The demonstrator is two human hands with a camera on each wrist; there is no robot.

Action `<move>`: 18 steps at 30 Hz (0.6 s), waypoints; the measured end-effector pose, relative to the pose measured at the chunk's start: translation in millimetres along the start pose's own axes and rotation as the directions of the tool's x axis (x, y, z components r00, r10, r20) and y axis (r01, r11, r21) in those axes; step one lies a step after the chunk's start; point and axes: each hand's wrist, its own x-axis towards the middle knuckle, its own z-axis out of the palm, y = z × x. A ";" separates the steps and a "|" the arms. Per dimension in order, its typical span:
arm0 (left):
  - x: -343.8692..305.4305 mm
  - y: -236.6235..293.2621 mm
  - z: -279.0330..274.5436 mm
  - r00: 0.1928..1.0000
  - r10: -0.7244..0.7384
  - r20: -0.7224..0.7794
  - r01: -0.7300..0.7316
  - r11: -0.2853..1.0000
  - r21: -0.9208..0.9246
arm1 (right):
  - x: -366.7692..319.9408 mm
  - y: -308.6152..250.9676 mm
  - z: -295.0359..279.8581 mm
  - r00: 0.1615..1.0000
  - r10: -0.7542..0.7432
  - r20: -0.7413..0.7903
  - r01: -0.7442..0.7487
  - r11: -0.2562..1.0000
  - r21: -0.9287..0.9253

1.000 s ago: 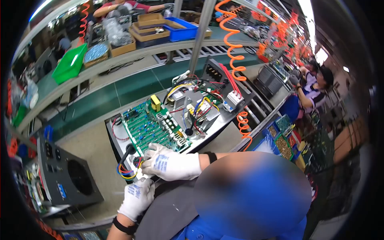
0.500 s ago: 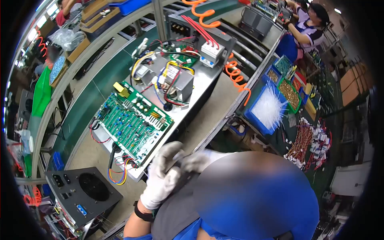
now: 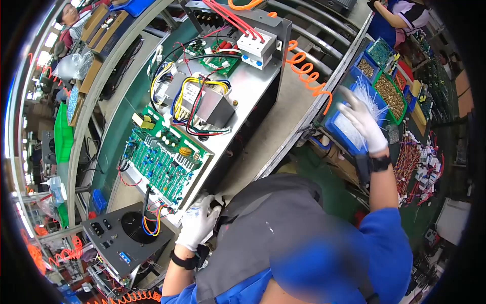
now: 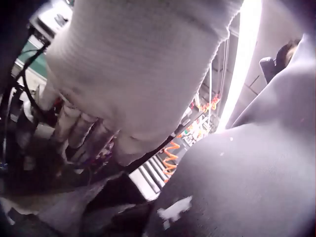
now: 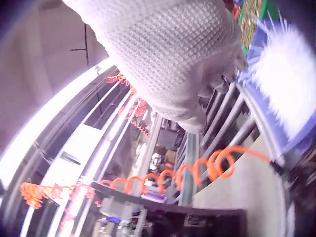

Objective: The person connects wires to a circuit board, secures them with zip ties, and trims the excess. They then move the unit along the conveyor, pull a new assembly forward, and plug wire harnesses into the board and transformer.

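Observation:
In the head view my gloved right hand [image 3: 360, 121] reaches over a blue bin of thin white cable ties [image 3: 372, 104], its fingers extended with nothing between them. The same cable ties [image 5: 291, 74] show beside the glove in the right wrist view. My gloved left hand [image 3: 197, 223] is bent at the near corner of an open metal chassis [image 3: 248, 119], by a dark edge. Its curled fingers [image 4: 79, 128] are shadowed in the left wrist view, and I cannot tell whether they hold anything. The chassis carries a green circuit board [image 3: 162, 162], a transformer [image 3: 202, 101] and bundled coloured wires [image 3: 152, 225].
A dark case with a fan [image 3: 121, 238] stands left of the chassis. Bins of brass-coloured parts [image 3: 390, 96] and a pile of wire harnesses [image 3: 412, 162] lie right. An orange coiled hose [image 3: 306, 71] hangs near the rollers [image 3: 319, 43]. Another person [image 3: 400, 17] works at upper right.
Both hands were together at the chassis corner. The right hand has swung right to the cable-tie bin; the left has stayed by the chassis. The head view has turned right.

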 end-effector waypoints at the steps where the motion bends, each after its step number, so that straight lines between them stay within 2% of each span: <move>1: -1.0 -1.8 1.6 0.990 -0.123 0.065 0.121 0.992 0.047 | 26.3 -22.5 12.4 0.994 -0.109 -0.001 0.108 0.987 0.119; 2: -3.7 -21.4 14.2 0.998 -0.070 -0.006 0.070 0.996 0.056 | 53.4 -34.1 25.8 0.985 -0.172 0.017 0.170 0.983 0.064; 3: -3.8 -31.7 22.0 0.997 -0.079 -0.012 0.079 0.995 0.053 | 78.0 -51.2 36.2 0.939 -0.342 -0.021 0.341 0.939 -0.055; 4: -6.2 -40.3 28.8 0.997 -0.068 -0.021 0.070 0.991 0.115 | 98.6 -64.9 46.6 0.933 -0.359 0.032 0.359 0.933 0.001; 5: -12.5 -46.2 32.3 0.998 -0.059 -0.026 0.063 0.982 0.176 | 109.1 -88.1 60.8 0.970 -0.242 0.013 0.243 0.966 -0.088; 6: -14.8 -32.5 28.9 0.996 0.023 -0.092 -0.005 0.982 0.190 | 122.9 -85.3 63.2 0.970 -0.215 0.110 0.205 0.974 0.097; 7: -17.3 -23.7 27.1 0.998 -0.021 -0.060 0.028 0.991 0.130 | 137.5 -77.6 65.1 0.955 -0.206 0.215 0.145 0.952 0.269; 9: -25.6 -48.9 52.5 0.977 0.106 -0.184 -0.080 0.986 0.147 | 151.6 -71.7 69.1 0.977 -0.160 0.141 0.170 0.984 -0.059; 10: -31.4 -59.9 63.4 0.979 0.075 -0.192 -0.048 0.989 0.140 | 150.0 -74.2 66.3 0.968 -0.189 0.165 0.183 0.982 0.047; 11: -35.3 -65.8 71.7 0.976 0.110 -0.189 -0.079 0.983 0.168 | 144.9 -84.8 61.4 0.959 -0.213 0.189 0.185 0.970 0.156; 12: -38.2 -67.3 74.8 0.973 0.147 -0.180 -0.111 0.974 0.197 | 155.8 -54.6 75.3 0.974 -0.210 0.083 0.188 0.958 0.218; 13: -36.8 -62.6 68.5 0.997 0.069 -0.018 -0.063 0.969 0.237 | 166.9 -26.7 91.8 0.981 -0.191 -0.023 0.189 0.941 0.280; 14: -33.5 -60.9 70.8 1.000 -0.028 0.015 0.026 0.990 0.137 | 162.9 -33.3 96.3 0.989 -0.146 -0.001 0.118 0.795 0.595; 15: -27.8 -61.8 76.5 0.991 -0.118 0.057 0.116 0.992 0.042 | 152.1 -58.9 90.0 0.979 -0.202 0.006 0.161 0.794 0.586; 17: -10.3 -63.9 86.3 0.983 -0.180 0.031 0.181 0.984 -0.005 | 141.8 -77.5 85.6 0.988 -0.146 0.053 0.099 0.856 0.508; 18: -3.1 -87.7 110.8 0.979 -0.202 0.028 0.198 0.974 0.110 | 139.5 -77.9 91.7 0.996 -0.087 0.022 0.070 0.908 0.412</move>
